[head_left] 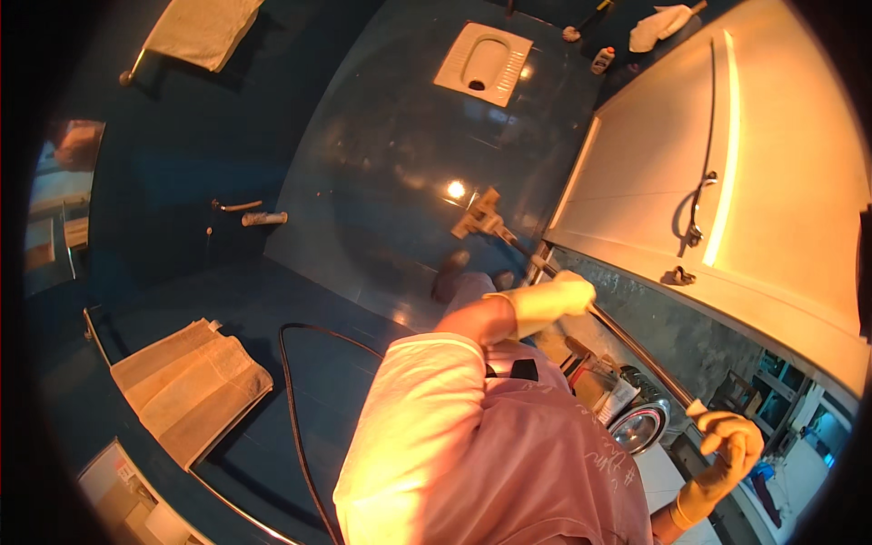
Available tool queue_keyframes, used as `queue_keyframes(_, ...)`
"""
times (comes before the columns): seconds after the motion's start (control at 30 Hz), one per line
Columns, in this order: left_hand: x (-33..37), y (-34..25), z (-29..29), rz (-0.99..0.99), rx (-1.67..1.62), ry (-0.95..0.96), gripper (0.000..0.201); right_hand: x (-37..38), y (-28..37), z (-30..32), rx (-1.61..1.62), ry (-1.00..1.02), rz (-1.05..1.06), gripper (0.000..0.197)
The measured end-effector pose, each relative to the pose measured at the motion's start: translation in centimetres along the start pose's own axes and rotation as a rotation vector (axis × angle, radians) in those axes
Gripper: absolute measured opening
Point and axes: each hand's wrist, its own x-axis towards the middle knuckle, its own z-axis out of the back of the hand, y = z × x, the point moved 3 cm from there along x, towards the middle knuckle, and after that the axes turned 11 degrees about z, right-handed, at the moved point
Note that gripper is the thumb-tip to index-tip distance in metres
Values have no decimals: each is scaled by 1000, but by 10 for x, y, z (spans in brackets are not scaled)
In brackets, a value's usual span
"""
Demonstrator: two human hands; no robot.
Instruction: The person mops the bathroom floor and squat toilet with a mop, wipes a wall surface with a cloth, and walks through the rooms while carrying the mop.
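A long-handled floor cleaner [633,343] slants across the floor with its dark metal pole. Its pale, blocky head [483,216] rests on the wet-looking blue floor; blur hides whether it is a brush or a mop. My left hand [565,295], in a yellow rubber glove, is wrapped round the lower part of the pole. Gloved as well, my right hand [729,445] has its fingers curled at the pole's top end, where the exact grip is partly hidden. My shoes show just below the head.
A squat toilet [484,64] is set in the floor ahead, with a bottle [603,61] and a toilet brush [572,34] to its right. A white door [663,145] stands at right. Towels [193,391] hang at left, near a tap [236,207] and a dark hose [292,409].
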Motion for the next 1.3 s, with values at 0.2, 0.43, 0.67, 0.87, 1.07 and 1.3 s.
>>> queue_keyframes(0.2, 24, -51, -29, -74, -121, 84, 17, -43, 5, 47, -140, -194, -32, 45)
queue_keyframes(0.43, 27, -39, 42, -83, 118, 65, 20, -63, -20, 36, 14, -243, 122, 51)
queue_keyframes(0.67, 116, 63, 45, 110, 144, -134, 19, -32, -70, -74, 240, -322, 137, 47)
queue_keyframes(0.87, 94, 66, 54, -7, -103, -333, 18, -31, -67, -90, 122, -378, 38, 40)
queue_keyframes(1.07, 122, 110, 9, -161, -521, -588, 4, -15, -48, -99, 70, -166, 115, 43)
queue_keyframes(1.3, 113, 69, -13, 370, -1536, 31, 20, -15, -36, -46, -63, -183, 136, 49)
